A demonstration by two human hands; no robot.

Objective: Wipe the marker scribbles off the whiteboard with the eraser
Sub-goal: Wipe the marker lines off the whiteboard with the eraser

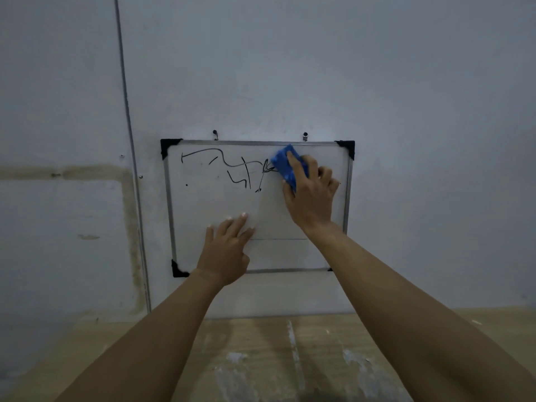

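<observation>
Bare whiteboard below scribbles.

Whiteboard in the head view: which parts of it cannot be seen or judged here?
- Head view: the whiteboard surface under the eraser and the right hand is covered; whether the scribbles continue there cannot be told.
- Head view: the right forearm mostly hides the board's lower right corner.
- Head view: the left hand covers a patch of board near the bottom.

Dim, flat indoor light, bluish cast.
Wide-angle bending at the edges; soft focus, faint shadows under both forearms.
</observation>
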